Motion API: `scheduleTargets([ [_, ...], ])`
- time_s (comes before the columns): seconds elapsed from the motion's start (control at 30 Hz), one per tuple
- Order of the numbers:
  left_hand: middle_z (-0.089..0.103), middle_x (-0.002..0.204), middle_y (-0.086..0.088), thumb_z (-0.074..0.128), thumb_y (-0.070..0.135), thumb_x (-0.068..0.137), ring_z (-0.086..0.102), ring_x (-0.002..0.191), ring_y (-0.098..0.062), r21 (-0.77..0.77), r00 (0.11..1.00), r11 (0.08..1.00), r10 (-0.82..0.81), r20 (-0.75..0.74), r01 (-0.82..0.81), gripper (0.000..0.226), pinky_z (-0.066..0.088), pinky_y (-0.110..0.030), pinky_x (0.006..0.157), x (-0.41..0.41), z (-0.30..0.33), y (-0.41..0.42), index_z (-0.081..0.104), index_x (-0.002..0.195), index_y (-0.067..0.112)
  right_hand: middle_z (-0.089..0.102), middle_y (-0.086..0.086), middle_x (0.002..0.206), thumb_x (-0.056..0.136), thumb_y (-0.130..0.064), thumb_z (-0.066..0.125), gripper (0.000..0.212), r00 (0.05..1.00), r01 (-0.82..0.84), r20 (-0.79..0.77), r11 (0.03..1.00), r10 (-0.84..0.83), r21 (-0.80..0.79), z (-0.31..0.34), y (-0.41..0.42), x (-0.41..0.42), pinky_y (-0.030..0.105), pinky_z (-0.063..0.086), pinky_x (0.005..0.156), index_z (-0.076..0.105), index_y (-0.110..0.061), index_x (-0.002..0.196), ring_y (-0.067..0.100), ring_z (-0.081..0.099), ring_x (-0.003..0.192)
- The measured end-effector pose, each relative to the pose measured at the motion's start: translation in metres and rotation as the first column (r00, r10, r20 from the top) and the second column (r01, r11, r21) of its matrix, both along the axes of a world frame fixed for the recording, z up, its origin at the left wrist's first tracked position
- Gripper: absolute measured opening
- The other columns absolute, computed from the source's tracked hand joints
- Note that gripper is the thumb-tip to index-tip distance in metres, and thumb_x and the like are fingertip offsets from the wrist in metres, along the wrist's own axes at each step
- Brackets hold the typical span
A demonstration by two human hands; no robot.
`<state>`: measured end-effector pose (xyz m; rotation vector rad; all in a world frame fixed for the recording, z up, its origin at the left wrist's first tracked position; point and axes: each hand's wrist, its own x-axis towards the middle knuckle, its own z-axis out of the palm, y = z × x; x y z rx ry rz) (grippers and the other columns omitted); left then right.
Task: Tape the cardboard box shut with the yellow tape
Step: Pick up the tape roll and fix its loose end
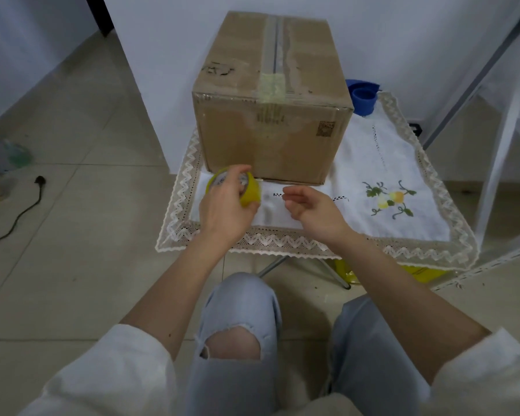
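A brown cardboard box [270, 94] stands on a small table covered with a white lace cloth [382, 163]. Its top flaps lie closed, with a strip of old clear tape along the middle seam and a yellowish patch near the front edge. My left hand [225, 208] grips a roll of yellow tape [248, 190] just in front of the box's lower left corner. My right hand [312, 210] hovers beside it, fingers loosely curled and holding nothing.
A blue tape roll or cup [364, 97] sits behind the box at the right. A black power cord with a plug [27, 205] lies on the tiled floor at left. A white wall corner stands behind the table, and a white frame [499, 151] rises at right.
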<state>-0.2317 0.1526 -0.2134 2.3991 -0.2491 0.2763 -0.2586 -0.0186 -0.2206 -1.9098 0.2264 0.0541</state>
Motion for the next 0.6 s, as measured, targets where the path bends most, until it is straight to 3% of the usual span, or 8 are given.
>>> scheduleTargets([
  [0.23, 0.063, 0.07, 0.011, 0.079, 0.021, 0.075, 0.057, 0.058, -0.002, -0.435, 0.991, 0.897, -0.12, -0.062, 0.081, 0.06, 0.048, -0.023, 0.063, -0.03, 0.024, -0.017, 0.05, 0.127, 0.03, 0.066, 0.01, 0.118, 0.095, -0.015, 0.057, 0.028, 0.995, 0.092, 0.03, 0.985, -0.098, 0.144, 0.016, -0.008, -0.033, 0.037, 0.055, 0.092, 0.059, -0.012, 0.123, 0.021, 0.064, 0.109],
  [0.4, 0.075, 0.081, 0.001, 0.082, 0.02, 0.072, 0.07, 0.077, -0.026, -0.656, 0.961, 0.752, -0.225, -0.162, 0.066, 0.062, 0.058, -0.048, 0.076, -0.053, 0.02, -0.031, 0.051, 0.124, 0.032, 0.07, -0.001, 0.109, 0.096, -0.015, 0.053, 0.029, 0.99, 0.122, 0.046, 0.967, -0.135, 0.224, 0.028, -0.015, -0.057, 0.023, 0.056, 0.081, 0.059, -0.01, 0.124, 0.015, 0.066, 0.106],
  [0.6, 0.074, 0.077, 0.003, 0.077, 0.003, 0.077, 0.068, 0.075, -0.018, -0.797, 0.91, 0.602, -0.357, -0.214, 0.049, 0.068, 0.058, -0.031, 0.07, -0.08, 0.006, -0.042, 0.049, 0.131, 0.031, 0.071, 0.005, 0.107, 0.098, -0.007, 0.048, 0.025, 0.989, 0.107, 0.065, 0.955, -0.129, 0.276, 0.03, -0.021, -0.083, 0.021, 0.055, 0.08, 0.062, -0.01, 0.117, 0.011, 0.067, 0.093],
])
